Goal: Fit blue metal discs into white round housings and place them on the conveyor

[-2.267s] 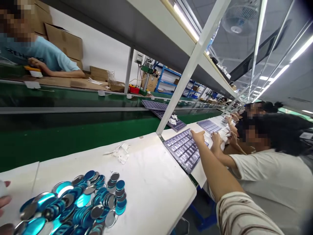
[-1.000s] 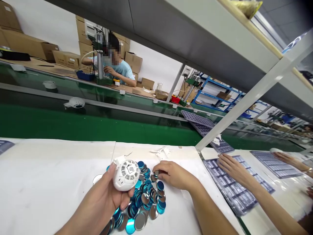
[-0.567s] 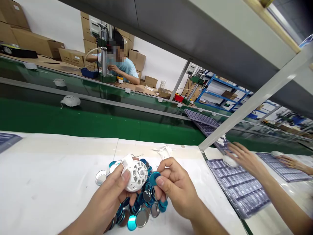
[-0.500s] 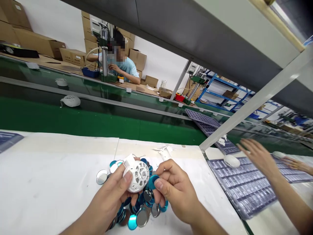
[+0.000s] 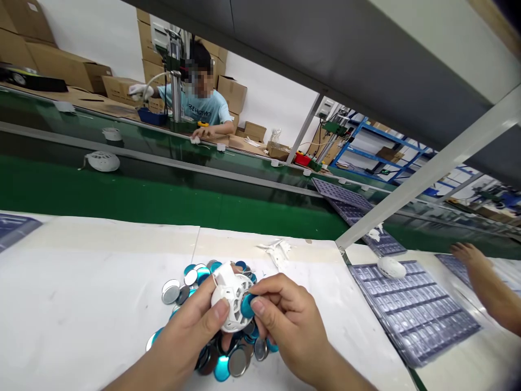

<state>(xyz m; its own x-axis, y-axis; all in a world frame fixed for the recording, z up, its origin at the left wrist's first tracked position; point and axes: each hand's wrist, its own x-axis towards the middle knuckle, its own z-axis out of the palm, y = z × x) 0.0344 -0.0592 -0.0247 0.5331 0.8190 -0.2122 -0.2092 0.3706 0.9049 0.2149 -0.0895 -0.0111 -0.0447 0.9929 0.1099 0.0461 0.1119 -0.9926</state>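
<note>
Moved closer: blue metal disc (image 5: 247,306) pinched by right hand (image 5: 291,326) against white perforated shell (image 5: 233,302) clamped in left hand (image 5: 185,326). Slippage could scatter the loose disc pile (image 5: 183,288).

The left hand (image 5: 185,331) and right hand (image 5: 291,326) hide much of the white plastic housing (image 5: 230,309) and the metal discs (image 5: 170,294) beneath it; both forearms (image 5: 337,374) run off-frame below.
</note>
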